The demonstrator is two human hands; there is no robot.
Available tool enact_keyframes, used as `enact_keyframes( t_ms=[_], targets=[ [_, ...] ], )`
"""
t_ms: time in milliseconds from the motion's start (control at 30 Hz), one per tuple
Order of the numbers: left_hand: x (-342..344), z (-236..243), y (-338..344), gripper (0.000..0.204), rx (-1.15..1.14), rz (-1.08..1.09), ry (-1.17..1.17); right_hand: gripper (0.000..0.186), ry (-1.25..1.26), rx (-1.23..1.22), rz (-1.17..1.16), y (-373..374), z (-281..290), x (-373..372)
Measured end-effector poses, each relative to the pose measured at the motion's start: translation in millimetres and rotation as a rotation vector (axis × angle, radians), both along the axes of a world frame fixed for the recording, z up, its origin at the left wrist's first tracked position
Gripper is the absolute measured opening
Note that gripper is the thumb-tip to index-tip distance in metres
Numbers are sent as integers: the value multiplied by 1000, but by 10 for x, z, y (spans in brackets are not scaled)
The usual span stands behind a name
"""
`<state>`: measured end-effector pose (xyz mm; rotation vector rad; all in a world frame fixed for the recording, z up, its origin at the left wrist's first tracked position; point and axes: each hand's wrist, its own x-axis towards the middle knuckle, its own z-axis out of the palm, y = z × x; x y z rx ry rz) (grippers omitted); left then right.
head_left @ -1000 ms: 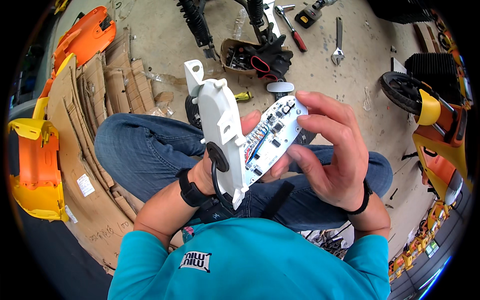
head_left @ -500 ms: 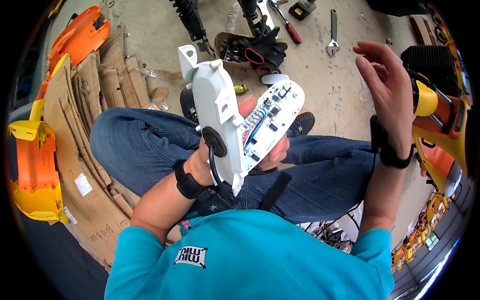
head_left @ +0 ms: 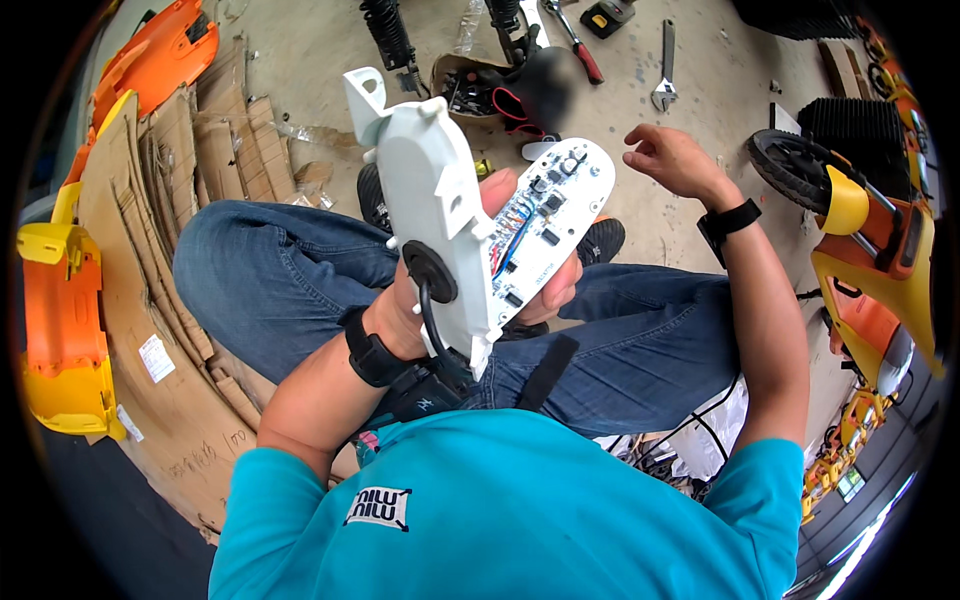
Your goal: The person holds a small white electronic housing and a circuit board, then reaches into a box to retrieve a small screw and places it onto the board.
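Well, at far left we see a yellow-and-orange panel beside flattened cardboard. Above our lap, our left hand wraps a white housing with a black cable, thumb and fingers bent around it; a circuit board angles off its right side, coloured wires between them. Farther off lies an adjustable wrench. Apart from the board, our right hand hangs half-curled, nothing visible in its grasp. Rightward stands a black wheel.
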<state>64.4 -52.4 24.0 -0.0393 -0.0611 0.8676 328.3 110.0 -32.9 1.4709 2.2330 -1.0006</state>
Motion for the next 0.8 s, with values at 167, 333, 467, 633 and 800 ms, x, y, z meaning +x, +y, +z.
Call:
enact_keyframes(
  t_ms=[167,333,467,633,800],
  targets=[
    [-11,-35,-13,59,-1,24,-2,37,48,12,61,-36,41,-172],
    [7,-62,0,60,28,28,-4,33,84,14,16,-15,-36,-63],
    [39,-61,1,61,2,32,0,33,77,36,37,5,-38,-8],
    [60,-97,0,62,18,36,23,33,87,34,21,-5,-4,-7],
    [42,-79,9,61,7,21,35,33,94,48,45,-16,44,-40]
  ],
)
